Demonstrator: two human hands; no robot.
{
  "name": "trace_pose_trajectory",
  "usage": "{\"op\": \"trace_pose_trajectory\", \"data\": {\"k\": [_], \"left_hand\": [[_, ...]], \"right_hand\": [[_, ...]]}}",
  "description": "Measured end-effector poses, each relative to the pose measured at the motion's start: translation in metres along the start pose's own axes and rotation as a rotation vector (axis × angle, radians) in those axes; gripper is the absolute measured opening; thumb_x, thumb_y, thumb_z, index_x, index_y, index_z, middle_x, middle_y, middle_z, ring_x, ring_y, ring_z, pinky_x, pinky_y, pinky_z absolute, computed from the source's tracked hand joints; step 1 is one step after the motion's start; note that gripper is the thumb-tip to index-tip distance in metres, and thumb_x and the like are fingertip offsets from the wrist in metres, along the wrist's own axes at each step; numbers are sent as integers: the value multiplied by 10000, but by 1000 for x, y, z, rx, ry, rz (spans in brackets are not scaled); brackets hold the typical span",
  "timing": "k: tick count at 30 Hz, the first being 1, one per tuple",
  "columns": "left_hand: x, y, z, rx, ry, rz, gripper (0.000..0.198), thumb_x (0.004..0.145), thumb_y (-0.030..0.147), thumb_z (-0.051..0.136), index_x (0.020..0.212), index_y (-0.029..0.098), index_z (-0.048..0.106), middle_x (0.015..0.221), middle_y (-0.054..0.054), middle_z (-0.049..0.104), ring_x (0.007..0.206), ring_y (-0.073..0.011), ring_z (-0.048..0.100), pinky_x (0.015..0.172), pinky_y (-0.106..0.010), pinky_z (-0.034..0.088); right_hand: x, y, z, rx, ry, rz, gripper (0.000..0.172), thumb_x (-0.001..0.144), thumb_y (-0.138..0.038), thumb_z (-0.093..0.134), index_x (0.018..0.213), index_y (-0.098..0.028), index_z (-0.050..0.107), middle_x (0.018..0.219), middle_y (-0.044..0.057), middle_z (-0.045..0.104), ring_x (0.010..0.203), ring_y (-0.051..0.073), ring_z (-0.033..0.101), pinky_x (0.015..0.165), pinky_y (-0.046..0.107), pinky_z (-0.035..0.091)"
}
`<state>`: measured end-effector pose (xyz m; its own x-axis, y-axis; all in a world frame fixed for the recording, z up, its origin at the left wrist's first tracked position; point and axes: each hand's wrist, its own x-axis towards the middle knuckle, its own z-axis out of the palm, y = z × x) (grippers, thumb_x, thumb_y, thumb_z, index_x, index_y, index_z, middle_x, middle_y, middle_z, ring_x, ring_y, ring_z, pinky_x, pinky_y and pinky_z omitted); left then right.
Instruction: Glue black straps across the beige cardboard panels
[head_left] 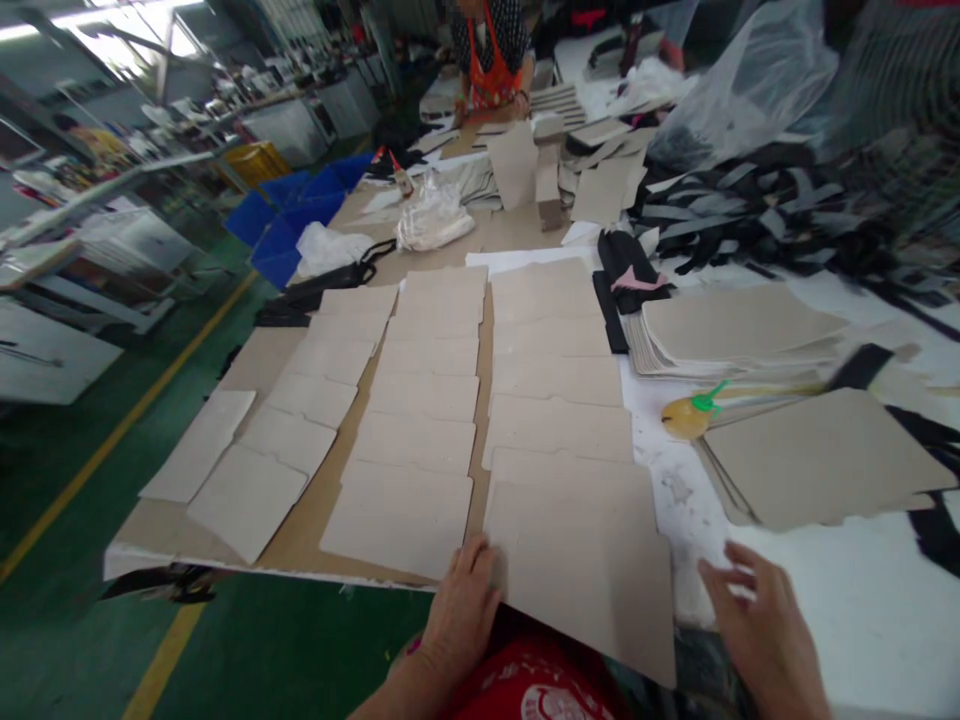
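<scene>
My left hand (465,605) rests with fingers flat on the near left corner of a grey cardboard sheet (592,570) that overhangs the table's front edge. My right hand (765,625) hovers just right of that sheet, fingers spread, holding nothing. Beyond the sheet run rows of overlapping grey cardboard pieces (427,400) laid out across a brown board (300,540).
A stack of cardboard sheets (817,455) lies at the right, another stack (735,330) behind it. A yellow brush with a green band (694,410) lies between. Black straps (750,210) pile at the back right. Blue crates (292,215) stand left. A person in an orange apron (491,60) works at the far end.
</scene>
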<state>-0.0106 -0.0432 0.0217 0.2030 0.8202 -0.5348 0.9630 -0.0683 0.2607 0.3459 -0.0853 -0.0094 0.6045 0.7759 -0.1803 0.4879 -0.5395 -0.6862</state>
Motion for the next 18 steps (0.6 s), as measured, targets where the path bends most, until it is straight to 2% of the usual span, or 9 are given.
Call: {"op": "trace_pose_trajectory", "data": {"k": [3,5,7,10,12,14,16,18], "left_hand": [[2,-3,7,-33,63,-1,513,831,162,492,1343,202,493,1473,-93,458,1371,-224,419,1197,-365,301],[4,-5,10,-51,99,7,513,817,156,500,1328,196,492,1438,-98,475,1351,-218,435,1197,-354,297],[7,-7,11,-70,115,16,510,795,147,514,1303,199,497,1412,-97,482,1341,-212,439,1194,-340,300],[11,-9,12,-108,131,23,507,761,124,529,1258,220,499,1374,-85,493,1323,-209,450,1188,-335,308],[14,-9,13,-144,153,26,495,738,113,538,1217,228,498,1345,-83,500,1305,-214,462,1179,-343,320],[15,-10,14,-200,182,18,484,709,106,553,1173,231,493,1309,-83,508,1275,-220,478,1161,-350,345],[16,-13,17,-279,210,-2,495,668,103,577,1136,236,485,1260,-76,517,1226,-225,507,1122,-359,389],[15,-17,21,-376,237,-14,534,635,103,599,1139,231,475,1215,-70,523,1168,-230,536,1071,-377,436]], "right_hand": [[-66,20,17,46,-177,179,576,603,-698,616,978,-265,556,999,118,668,907,330,676,862,486,532],[-90,21,30,82,-261,312,578,548,-696,647,934,-280,538,961,115,701,947,359,682,888,495,525],[-99,13,38,126,-305,422,573,552,-689,657,935,-282,532,930,111,729,954,367,692,873,494,533],[-98,-6,36,273,-307,510,557,555,-659,690,926,-266,556,922,103,756,964,355,705,889,467,539],[-97,-16,30,431,-370,509,540,562,-645,706,918,-250,613,934,91,765,982,347,705,905,445,541],[-97,-19,23,563,-510,456,500,609,-639,698,913,-243,681,948,71,771,1004,335,702,909,421,547],[-98,-17,18,587,-625,341,428,673,-616,684,895,-254,736,960,50,772,1040,319,693,929,395,542],[-97,-14,15,519,-667,137,344,724,-569,680,868,-269,769,920,42,770,1023,300,697,940,373,536]]}}
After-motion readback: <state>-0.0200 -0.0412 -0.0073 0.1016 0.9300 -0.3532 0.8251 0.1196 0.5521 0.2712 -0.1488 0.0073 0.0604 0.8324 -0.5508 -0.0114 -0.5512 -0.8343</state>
